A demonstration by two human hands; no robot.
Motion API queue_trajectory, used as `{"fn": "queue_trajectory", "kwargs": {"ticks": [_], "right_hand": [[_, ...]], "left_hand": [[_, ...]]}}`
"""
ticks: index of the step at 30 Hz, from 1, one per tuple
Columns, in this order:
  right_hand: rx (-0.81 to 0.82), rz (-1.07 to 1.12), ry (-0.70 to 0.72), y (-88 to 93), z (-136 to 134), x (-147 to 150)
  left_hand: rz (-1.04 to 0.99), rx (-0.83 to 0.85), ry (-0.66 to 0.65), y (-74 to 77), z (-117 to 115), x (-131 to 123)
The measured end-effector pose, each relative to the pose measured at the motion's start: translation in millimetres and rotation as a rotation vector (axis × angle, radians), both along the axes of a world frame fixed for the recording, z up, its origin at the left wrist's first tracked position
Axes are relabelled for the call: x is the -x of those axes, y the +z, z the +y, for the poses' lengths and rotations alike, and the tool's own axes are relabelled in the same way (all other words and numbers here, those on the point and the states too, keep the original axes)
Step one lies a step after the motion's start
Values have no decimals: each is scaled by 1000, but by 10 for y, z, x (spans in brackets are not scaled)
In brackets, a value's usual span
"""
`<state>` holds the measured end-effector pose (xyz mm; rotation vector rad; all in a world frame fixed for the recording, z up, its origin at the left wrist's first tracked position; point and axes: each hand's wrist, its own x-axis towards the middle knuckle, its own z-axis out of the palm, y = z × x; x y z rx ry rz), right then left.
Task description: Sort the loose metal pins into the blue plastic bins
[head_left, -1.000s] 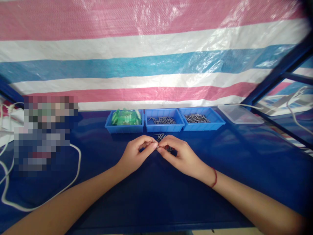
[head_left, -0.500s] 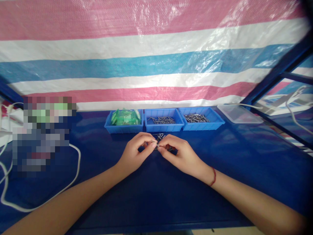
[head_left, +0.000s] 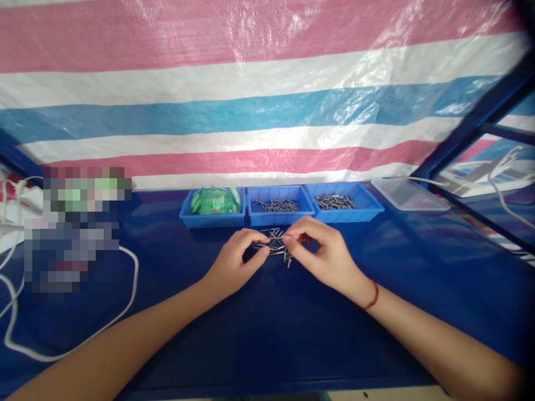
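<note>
My right hand [head_left: 322, 248] pinches one end of a thin metal pin [head_left: 277, 239], which points left toward my other hand. Whether it is a screw or a rivet is too small to tell. My left hand [head_left: 240, 257] is open, its thumb and index finger apart close to the pin's left end. Beneath and between the hands, a loose pile of metal pins [head_left: 273, 252] lies on the blue table [head_left: 267, 334]. Part of the pile is hidden behind my fingers.
Three blue bins stand in a row behind: a left bin [head_left: 213, 221] with green plastic packets, a middle bin [head_left: 281, 219] and a right bin [head_left: 349, 215] with metal pieces. A clear plastic lid [head_left: 412, 195] lies at right. A white cable [head_left: 134, 278] curls at left.
My hands have parted: the right moved a little to the right with the pin, and the left thumb and finger opened. More of the pile now shows between them.
</note>
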<state>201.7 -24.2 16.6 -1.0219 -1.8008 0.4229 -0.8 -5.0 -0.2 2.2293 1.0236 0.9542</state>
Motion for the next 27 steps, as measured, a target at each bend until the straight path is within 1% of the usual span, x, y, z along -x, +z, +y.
{"fn": "queue_trajectory", "kwargs": {"ticks": [2, 4, 6, 8, 9, 11, 13, 15, 17, 20, 23, 25, 27], "right_hand": [[-65, -27, -134, 45, 82, -140], [-115, -43, -313, 65, 196, -332], [-150, -64, -515, 44, 328, -549], [-169, -197, -670, -13, 452, -747], [-154, -292, -705, -49, 503, -823], [-107, -409, -742, -116, 572, -903], [-89, -434, -714, -152, 580, -867], [-117, -408, -618, -145, 521, -726], [-150, -379, -461, -110, 409, -522], [-160, -357, -180, -63, 221, -223], [-133, -388, 29, -73, 112, -47], [-124, -417, 98, -100, 97, -6], [-118, -431, 130, -124, 103, -2]], "left_hand": [[106, -51, 4, -19, -8, 3], [229, -91, -5, -36, -17, 7], [333, -116, -10, -48, -21, 10], [394, -126, -10, -58, -20, 15], [409, -127, -12, -63, -17, 17], [420, -129, -18, -71, -8, 23], [409, -135, -24, -76, 5, 28], [385, -142, -23, -76, 19, 32], [365, -147, -15, -72, 32, 36], [360, -150, 11, -72, 43, 42], [368, -149, 37, -84, 48, 47], [374, -140, 50, -88, 49, 48], [358, -125, 61, -79, 49, 46]]}}
